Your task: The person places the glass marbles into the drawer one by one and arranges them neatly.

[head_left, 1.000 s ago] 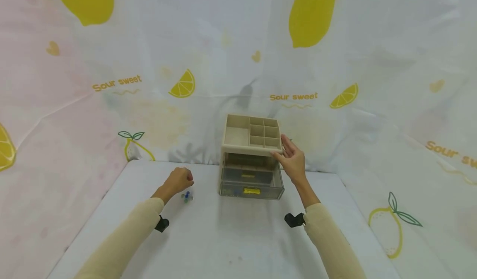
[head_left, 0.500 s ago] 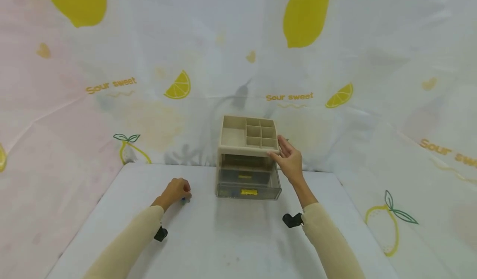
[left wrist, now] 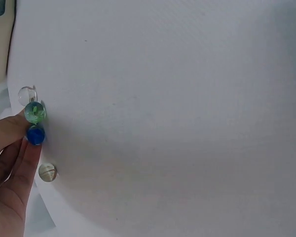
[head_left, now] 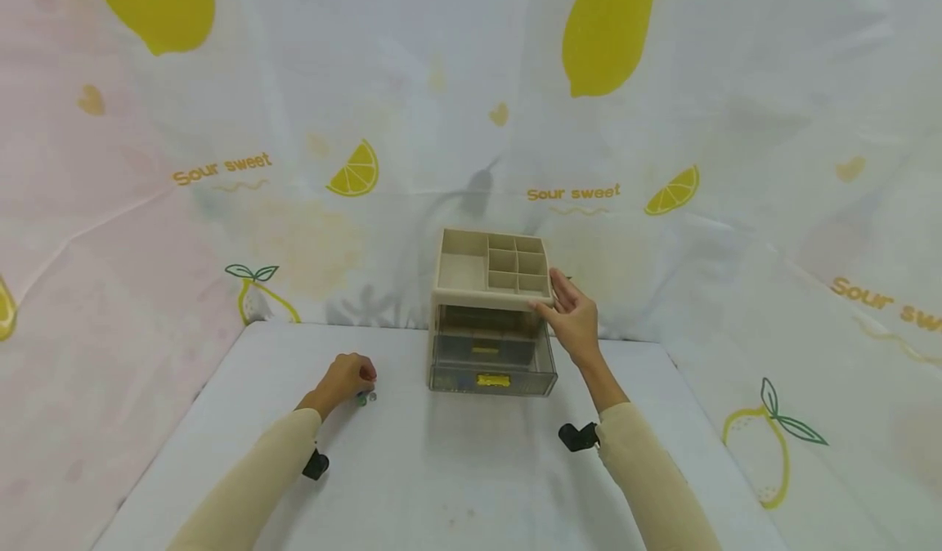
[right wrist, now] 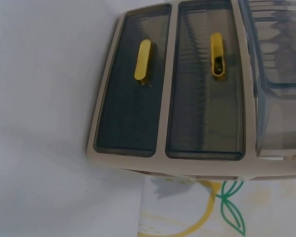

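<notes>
Several small marbles lie on the white table: a clear marble, a green marble, a blue marble and a pale marble. My left hand is curled over them, and its fingertips pinch the blue marble and touch the green one. A beige drawer organizer stands at the table's far middle. Its clear bottom drawer is pulled out, and the two upper drawers with gold handles are closed. My right hand rests with straight fingers against the organizer's top right corner.
The organizer's top tray has a large compartment and several small ones. A lemon-print cloth covers the walls behind and beside the table. Black wrist straps show on both sleeves.
My left hand has come down towards me onto the marbles and closed its fingertips on them. The right hand has stayed at the organizer's corner.
</notes>
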{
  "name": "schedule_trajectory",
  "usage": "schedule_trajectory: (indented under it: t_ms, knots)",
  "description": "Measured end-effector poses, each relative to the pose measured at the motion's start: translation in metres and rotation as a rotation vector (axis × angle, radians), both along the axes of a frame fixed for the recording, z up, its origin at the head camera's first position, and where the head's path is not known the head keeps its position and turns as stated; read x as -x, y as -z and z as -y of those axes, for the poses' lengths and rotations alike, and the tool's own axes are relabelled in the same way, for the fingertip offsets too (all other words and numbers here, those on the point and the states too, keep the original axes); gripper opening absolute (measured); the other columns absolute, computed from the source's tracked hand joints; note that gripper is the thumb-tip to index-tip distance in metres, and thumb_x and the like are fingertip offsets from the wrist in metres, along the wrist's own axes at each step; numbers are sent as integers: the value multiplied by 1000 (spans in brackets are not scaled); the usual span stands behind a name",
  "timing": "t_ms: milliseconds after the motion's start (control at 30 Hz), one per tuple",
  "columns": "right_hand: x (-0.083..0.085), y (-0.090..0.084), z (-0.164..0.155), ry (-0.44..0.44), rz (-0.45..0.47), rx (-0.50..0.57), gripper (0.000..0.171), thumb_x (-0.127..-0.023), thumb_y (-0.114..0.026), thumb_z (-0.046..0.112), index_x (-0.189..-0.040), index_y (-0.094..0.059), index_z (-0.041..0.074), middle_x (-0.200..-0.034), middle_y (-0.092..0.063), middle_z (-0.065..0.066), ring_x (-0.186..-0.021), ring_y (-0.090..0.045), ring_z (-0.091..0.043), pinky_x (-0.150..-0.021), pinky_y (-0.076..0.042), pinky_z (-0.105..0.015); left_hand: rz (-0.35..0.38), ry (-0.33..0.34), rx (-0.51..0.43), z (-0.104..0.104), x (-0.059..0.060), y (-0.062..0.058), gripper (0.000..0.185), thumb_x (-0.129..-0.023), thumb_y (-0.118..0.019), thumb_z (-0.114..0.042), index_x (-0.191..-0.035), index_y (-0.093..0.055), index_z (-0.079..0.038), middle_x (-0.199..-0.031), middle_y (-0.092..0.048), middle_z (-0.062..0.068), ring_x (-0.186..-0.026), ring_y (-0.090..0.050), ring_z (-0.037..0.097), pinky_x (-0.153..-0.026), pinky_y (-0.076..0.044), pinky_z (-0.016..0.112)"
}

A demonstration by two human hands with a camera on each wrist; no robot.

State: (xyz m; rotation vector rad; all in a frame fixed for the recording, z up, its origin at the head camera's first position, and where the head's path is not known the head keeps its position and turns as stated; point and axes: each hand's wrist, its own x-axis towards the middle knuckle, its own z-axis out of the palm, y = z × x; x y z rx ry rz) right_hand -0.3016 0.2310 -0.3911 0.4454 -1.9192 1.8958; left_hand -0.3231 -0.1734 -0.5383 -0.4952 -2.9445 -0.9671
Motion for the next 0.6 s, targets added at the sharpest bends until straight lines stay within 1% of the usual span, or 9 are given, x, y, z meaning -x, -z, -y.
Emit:
schedule_trajectory:
  t_ms: [100, 200, 300, 367, 467, 600]
  knots:
    - [-7, -6, 2, -12, 11, -10, 74, -80, -74, -10, -143, -37, -10, -148, -37, -23, -138, -36, -29, -106, -35, -32, 10, 0, -13, 0, 1, -1, 14, -72, -81, 1, -77, -70, -5, -73, -63, 0, -69, -56, 15, -65, -51, 32]
    - [-14, -12, 6, -19, 12, -22, 73, -80, -74, -10, -142, -36, -12, -147, -36, -27, -138, -36, -30, -107, -34, -37, 28, -24, -35, 2, 1, -3, 14, -72, -82, 1, -79, -71, -5, -74, -63, 0, -69, -56, 15, -64, -51, 32]
    - [-18, -15, 9, -23, 6, -29, 73, -80, -74, -10, -141, -35, -14, -147, -36, -29, -137, -36, -31, -107, -33, -40, 29, -42, -74, 5, 2, -10, 14, -74, -81, -1, -83, -72, -3, -76, -65, -1, -71, -58, 14, -66, -51, 32]
    - [-18, -15, 9, -26, 3, -30, 73, -80, -74, -10, -141, -35, -14, -147, -36, -28, -137, -36, -31, -107, -33, -40, 10, -37, -122, 6, 4, -20, 14, -75, -81, -3, -86, -72, -2, -77, -67, 0, -72, -61, 15, -68, -51, 33]
    - [-18, -15, 8, -13, 8, -41, 73, -80, -74, -10, -142, -36, -14, -147, -37, -27, -137, -36, -31, -107, -34, -40, -44, -8, -193, 4, 8, -39, 12, -78, -81, -8, -87, -73, -5, -79, -69, -1, -76, -63, 16, -69, -52, 34]
    - [-18, -17, 7, 0, 10, -28, 73, -79, -74, -11, -142, -37, -13, -147, -38, -26, -137, -37, -31, -107, -33, -41, -118, 23, -277, -6, 12, -70, 8, -81, -81, -15, -84, -74, -12, -82, -71, -2, -81, -66, 18, -72, -54, 37]
